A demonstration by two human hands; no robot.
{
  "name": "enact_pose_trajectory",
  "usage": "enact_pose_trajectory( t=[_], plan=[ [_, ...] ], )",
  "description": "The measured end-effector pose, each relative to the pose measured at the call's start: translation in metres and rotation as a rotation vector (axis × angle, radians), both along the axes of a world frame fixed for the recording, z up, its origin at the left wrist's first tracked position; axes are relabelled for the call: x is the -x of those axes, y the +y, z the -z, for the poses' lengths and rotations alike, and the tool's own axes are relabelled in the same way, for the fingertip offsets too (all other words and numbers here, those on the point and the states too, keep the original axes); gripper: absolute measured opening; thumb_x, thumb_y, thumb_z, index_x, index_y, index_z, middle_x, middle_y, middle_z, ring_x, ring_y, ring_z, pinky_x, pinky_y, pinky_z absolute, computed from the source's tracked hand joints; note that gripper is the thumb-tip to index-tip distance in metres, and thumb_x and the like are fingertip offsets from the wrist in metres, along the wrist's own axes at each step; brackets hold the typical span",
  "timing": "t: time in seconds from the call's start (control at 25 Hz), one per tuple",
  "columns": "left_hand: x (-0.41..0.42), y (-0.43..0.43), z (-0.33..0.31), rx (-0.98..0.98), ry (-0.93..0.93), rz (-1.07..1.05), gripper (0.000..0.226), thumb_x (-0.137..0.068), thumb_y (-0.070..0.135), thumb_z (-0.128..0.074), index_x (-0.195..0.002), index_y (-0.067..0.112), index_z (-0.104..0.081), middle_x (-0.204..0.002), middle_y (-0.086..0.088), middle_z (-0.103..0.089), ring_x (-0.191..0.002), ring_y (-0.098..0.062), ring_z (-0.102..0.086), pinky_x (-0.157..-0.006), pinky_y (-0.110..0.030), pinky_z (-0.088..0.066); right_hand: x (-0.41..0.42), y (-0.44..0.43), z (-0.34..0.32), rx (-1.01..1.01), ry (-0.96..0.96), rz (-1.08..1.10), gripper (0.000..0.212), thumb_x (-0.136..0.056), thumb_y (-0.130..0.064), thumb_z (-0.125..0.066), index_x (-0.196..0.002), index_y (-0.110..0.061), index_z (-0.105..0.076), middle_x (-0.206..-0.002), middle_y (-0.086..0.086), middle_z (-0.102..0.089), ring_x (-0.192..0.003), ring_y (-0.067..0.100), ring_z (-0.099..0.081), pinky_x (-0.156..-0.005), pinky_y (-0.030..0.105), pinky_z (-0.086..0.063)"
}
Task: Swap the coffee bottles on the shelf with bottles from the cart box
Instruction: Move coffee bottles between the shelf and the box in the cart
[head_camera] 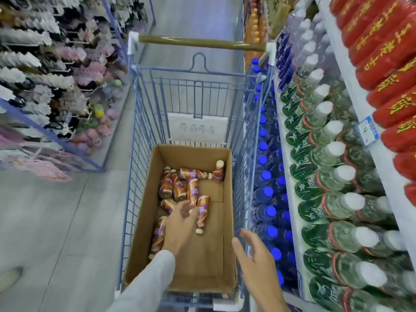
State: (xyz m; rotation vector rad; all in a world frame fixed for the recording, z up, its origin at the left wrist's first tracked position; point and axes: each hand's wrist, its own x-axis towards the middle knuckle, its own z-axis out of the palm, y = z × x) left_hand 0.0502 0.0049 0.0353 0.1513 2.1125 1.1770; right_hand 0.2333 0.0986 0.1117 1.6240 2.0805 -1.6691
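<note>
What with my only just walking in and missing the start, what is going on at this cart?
A person stands at a shopping cart beside a shelf of bottled drinks. Their left hand reaches into the cardboard box in the cart, fingers loose over the coffee bottles lying there, gripping none yet. Their right hand hovers open at the box's right wall, empty. One upright bottle stands in the far corner.

Bright, even store light, soft shadows; wide-angle bending at edges, motion blur throughout, strongest at the sides.
</note>
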Motion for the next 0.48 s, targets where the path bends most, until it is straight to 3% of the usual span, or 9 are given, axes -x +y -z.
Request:
enact_pose_trajectory(
  t=[0.16, 0.24, 0.32, 0.36, 0.4, 0.44, 0.48],
  plan=[
    [0.042, 0.076, 0.101, 0.056, -0.056, 0.057, 0.046, -0.094, 0.022, -0.064, -0.139, 0.018, -0.055, -0.126, 0.0, -0.063, -0.118, -0.02, -0.06, -0.105, -0.038, -0.048, 0.029, 0.019, 0.035, 0.026, -0.007, 0.137, 0.027, -0.091, -0.04, -0.067, -0.117, -0.045, -0.061, -0.119, -0.029, -0.063, -0.117, -0.007, -0.054, -0.109, 0.031, -0.042],
    [0.063, 0.114, 0.145, 0.06, -0.046, 0.1, 0.053, -0.093, 0.009, -0.061, -0.145, 0.012, -0.049, -0.13, -0.006, -0.062, -0.123, -0.023, -0.058, -0.106, -0.035, -0.045, 0.036, 0.01, 0.052, 0.003, -0.019, 0.167, 0.027, -0.085, -0.033, -0.075, -0.103, -0.052, -0.068, -0.106, -0.032, -0.069, -0.108, -0.011, -0.06, -0.101, 0.024, -0.048],
    [0.084, 0.15, 0.19, 0.038, -0.023, 0.137, 0.058, -0.09, 0.01, -0.064, -0.146, 0.011, -0.048, -0.136, -0.007, -0.061, -0.127, -0.022, -0.056, -0.11, -0.035, -0.043, 0.043, 0.006, 0.064, -0.038, -0.022, 0.227, 0.034, -0.075, -0.045, -0.082, -0.098, -0.063, -0.066, -0.099, -0.032, -0.07, -0.102, -0.008, -0.064, -0.086, 0.011, -0.05],
    [0.093, 0.167, 0.214, 0.041, -0.006, 0.166, 0.057, -0.086, 0.019, -0.069, -0.14, 0.014, -0.053, -0.135, -0.007, -0.062, -0.125, -0.022, -0.057, -0.11, -0.038, -0.043, 0.051, 0.008, 0.068, 0.034, 0.0, 0.273, 0.043, -0.06, -0.063, -0.083, -0.1, -0.062, -0.067, -0.1, -0.027, -0.073, -0.102, -0.002, -0.067, -0.08, 0.006, -0.049],
    [0.101, 0.18, 0.239, 0.047, 0.026, 0.191, 0.057, -0.08, 0.033, -0.072, -0.133, 0.017, -0.058, -0.13, -0.007, -0.065, -0.122, -0.024, -0.059, -0.108, -0.04, -0.045, 0.048, 0.011, 0.077, 0.156, 0.011, 0.196, 0.076, -0.038, -0.075, -0.084, -0.108, -0.051, -0.07, -0.109, -0.017, -0.074, -0.109, 0.006, -0.067, -0.075, 0.003, -0.048],
    [0.106, 0.189, 0.259, 0.077, 0.067, 0.22, 0.062, -0.072, 0.047, -0.07, -0.127, 0.019, -0.06, -0.125, -0.007, -0.066, -0.12, -0.027, -0.059, -0.106, -0.043, -0.045, 0.039, 0.012, 0.085, 0.265, 0.045, 0.169, 0.105, -0.021, -0.069, -0.087, -0.119, -0.034, -0.069, -0.122, -0.003, -0.071, -0.121, 0.017, -0.062, -0.076, 0.004, -0.047],
    [0.109, 0.197, 0.277, 0.105, 0.097, 0.243, 0.069, -0.066, 0.057, -0.066, -0.124, 0.02, -0.059, -0.123, -0.008, -0.066, -0.12, -0.03, -0.058, -0.106, -0.046, -0.044, 0.031, 0.014, 0.093, 0.357, 0.065, 0.253, 0.113, -0.023, -0.055, -0.094, -0.125, -0.018, -0.064, -0.13, 0.01, -0.064, -0.129, 0.025, -0.054, -0.086, 0.01, -0.048]
  ],
)
